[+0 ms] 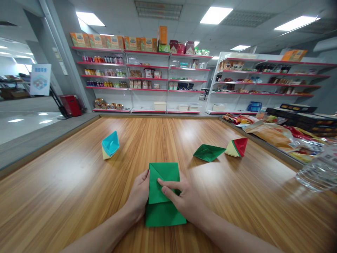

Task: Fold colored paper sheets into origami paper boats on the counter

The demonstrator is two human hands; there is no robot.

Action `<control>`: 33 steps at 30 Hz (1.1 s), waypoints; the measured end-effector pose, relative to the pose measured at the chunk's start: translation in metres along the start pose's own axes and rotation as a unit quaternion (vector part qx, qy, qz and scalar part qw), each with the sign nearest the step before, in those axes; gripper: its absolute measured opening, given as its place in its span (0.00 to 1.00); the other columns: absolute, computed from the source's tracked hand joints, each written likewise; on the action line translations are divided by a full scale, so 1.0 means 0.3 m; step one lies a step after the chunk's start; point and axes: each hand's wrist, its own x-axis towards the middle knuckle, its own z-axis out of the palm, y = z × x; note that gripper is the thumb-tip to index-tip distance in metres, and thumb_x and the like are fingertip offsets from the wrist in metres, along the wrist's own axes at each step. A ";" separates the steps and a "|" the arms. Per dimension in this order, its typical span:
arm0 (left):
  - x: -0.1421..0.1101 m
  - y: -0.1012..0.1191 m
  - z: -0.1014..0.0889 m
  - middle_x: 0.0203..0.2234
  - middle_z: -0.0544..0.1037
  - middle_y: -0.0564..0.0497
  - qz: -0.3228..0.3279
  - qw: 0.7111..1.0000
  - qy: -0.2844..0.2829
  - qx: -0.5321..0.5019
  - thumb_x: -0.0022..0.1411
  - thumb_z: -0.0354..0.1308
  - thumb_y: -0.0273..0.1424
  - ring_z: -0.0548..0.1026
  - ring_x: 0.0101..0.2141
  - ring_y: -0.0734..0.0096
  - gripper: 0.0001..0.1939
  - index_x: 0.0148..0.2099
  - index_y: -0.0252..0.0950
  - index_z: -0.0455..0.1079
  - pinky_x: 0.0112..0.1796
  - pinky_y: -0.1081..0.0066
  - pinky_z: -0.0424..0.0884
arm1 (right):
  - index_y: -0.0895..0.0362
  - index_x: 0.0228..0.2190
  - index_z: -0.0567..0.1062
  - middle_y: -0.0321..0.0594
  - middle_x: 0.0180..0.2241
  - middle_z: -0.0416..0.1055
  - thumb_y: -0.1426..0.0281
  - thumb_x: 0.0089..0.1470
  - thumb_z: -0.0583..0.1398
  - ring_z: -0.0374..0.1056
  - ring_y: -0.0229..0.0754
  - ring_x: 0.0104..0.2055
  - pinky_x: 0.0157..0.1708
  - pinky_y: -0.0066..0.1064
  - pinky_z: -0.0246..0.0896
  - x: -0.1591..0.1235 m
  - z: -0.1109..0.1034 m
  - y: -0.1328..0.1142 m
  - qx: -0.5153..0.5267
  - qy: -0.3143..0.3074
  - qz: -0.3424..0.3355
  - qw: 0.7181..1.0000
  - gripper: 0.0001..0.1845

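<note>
A green folded sheet of paper (165,214) is in front of me, its upper flap folded down over the lower part and marked by a diagonal crease. My left hand (140,195) grips its left edge, with some fingers hidden behind the paper. At the right edge, my right hand (183,195) holds the sheet too, index finger and thumb lying on the upper flap. Beyond it on the table are a green paper boat (209,153), a red, green and cream folded paper piece (237,147) and a blue and cream paper boat (110,146).
The wooden table (79,182) has a raised rim. A clear plastic container (317,172) stands at the right, near packaged snacks (273,135) and dark boxes (297,119). Stocked shelves (147,66) line the back. A sign (40,80) stands at the left.
</note>
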 end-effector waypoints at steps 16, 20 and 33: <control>0.005 -0.011 -0.016 0.16 0.72 0.51 0.093 0.969 0.128 0.188 0.55 0.55 0.52 0.67 0.18 0.73 0.25 0.28 0.31 0.70 0.19 0.75 0.60 | 0.61 0.38 0.73 0.47 0.36 0.75 0.62 0.45 0.65 0.72 0.48 0.36 0.36 0.39 0.68 0.013 0.024 0.023 0.303 -0.037 0.141 0.942 0.20; 0.008 -0.009 -0.012 0.27 0.78 0.47 0.060 0.985 0.001 0.159 0.58 0.56 0.45 0.74 0.26 0.67 0.21 0.41 0.31 0.71 0.27 0.72 0.68 | 0.60 0.39 0.72 0.47 0.38 0.75 0.61 0.48 0.64 0.72 0.48 0.38 0.39 0.41 0.68 0.018 0.017 0.041 0.268 0.054 0.144 0.951 0.19; -0.003 -0.013 -0.014 0.18 0.63 0.55 0.094 0.920 -0.096 0.368 0.60 0.53 0.39 0.63 0.21 0.73 0.15 0.26 0.34 0.66 0.22 0.75 0.55 | 0.54 0.47 0.72 0.43 0.44 0.72 0.62 0.36 0.69 0.64 0.54 0.50 0.51 0.47 0.53 0.074 -0.114 -0.022 -0.220 0.053 0.005 0.974 0.33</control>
